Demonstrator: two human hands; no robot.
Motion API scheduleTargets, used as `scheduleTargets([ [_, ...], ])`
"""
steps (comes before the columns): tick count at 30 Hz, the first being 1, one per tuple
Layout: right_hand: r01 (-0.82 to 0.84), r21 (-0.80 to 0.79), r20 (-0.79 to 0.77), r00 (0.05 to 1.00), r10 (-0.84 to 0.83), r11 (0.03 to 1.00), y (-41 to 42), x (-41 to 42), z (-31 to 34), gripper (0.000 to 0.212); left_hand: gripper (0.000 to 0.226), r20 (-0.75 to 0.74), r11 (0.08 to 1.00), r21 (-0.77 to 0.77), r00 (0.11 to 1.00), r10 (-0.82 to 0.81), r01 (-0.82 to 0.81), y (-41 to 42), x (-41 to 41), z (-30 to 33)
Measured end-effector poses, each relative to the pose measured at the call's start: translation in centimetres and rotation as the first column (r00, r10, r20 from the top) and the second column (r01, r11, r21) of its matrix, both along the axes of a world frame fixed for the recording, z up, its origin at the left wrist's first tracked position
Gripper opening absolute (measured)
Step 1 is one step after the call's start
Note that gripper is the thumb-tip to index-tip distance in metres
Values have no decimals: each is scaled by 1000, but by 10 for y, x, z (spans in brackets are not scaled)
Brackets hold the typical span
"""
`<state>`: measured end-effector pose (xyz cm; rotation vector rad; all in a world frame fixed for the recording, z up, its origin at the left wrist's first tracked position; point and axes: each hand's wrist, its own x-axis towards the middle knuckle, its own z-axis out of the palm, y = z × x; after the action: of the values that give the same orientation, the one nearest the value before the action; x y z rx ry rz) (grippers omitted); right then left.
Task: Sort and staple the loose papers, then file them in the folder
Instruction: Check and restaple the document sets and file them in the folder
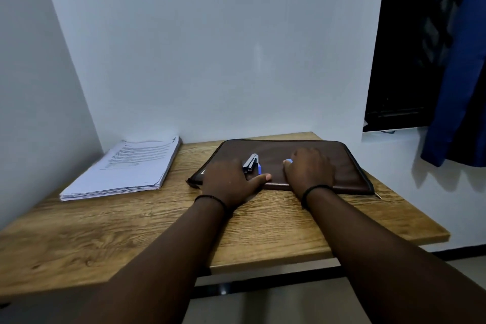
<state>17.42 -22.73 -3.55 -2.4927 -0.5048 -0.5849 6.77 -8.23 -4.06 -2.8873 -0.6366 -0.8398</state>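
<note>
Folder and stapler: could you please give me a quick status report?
Both hands, left hand and right hand, on the folder. Stapler lies on it. Papers stacked left, untouched.

2 bare forearms; thin black band [210, 198] on each wrist; no sleeves

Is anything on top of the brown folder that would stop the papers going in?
Yes. A stapler lies on the folder, and both hands, left hand and right hand, rest on it. The papers sit apart to the left.

white walls [210, 47] | wooden table [105, 239] | blue curtain [457, 87]
</note>
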Motion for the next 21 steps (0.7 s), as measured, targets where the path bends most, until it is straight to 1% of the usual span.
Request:
scheduleTargets([
  [5,-56,47,-32,998,58,997,2,25,5,22,73,25,999,52,1000,7,-8,2,22,-3],
  [10,-119,71,-14,993,120,990,14,61,3,35,94,61,995,90,998,24,-29,16,51,-10],
  [16,-183,80,-12,983,185,980,34,99,2,30,99,53,998,38,998,40,-42,32,78,-9],
  [21,-184,38,11,983,184,982,50,115,0,30,101,66,998,4,995,69,-69,43,91,-8],
])
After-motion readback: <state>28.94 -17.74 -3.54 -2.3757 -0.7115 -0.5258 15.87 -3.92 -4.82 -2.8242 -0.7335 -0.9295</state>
